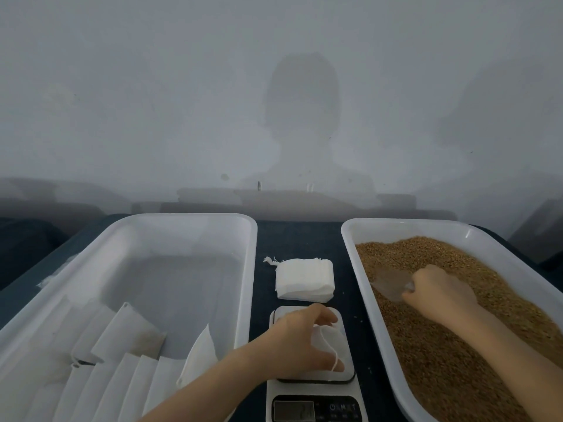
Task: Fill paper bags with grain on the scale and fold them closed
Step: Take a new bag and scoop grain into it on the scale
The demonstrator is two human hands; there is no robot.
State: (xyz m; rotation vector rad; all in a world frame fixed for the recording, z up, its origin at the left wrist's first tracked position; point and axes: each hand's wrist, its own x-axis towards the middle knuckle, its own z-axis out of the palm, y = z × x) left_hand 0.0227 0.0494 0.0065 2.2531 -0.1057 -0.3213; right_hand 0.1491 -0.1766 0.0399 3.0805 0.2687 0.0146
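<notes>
Across the lower half of the view runs a dark worktop (298,239), set against a pale wall. At 9 o'clock from the middle of the worktop lies the left white tray (251,284). Filled, folded paper bags (128,333) lie in overlapping rows in its near end, toward 7 o'clock. At 3 o'clock lies the right white tray (426,228), heaped with brown grain (457,345) that covers nearly all of its floor.

Between the two trays, at 6 o'clock, stands a white scale (316,391) with a dark front panel; the figures on its display (294,410) are too blurred to read. Just beyond the scale, toward 12 o'clock, a stack of empty white bags (304,278) rests on the worktop, with loose strings sticking out at its far left corner.

The left hand (301,339) reaches in from 7 o'clock over the scale's platform. Its fingers and thumb curl round the top of a single paper bag (330,339), holding it on the platform, and a thin white string hangs beside the thumb. How much the bag holds cannot be told.

The right hand (438,292) comes in from 4 o'clock over the grain. It grips the handle of a translucent scoop (390,283), whose blade points toward 9 o'clock and lies on the grain near the tray's left wall.
</notes>
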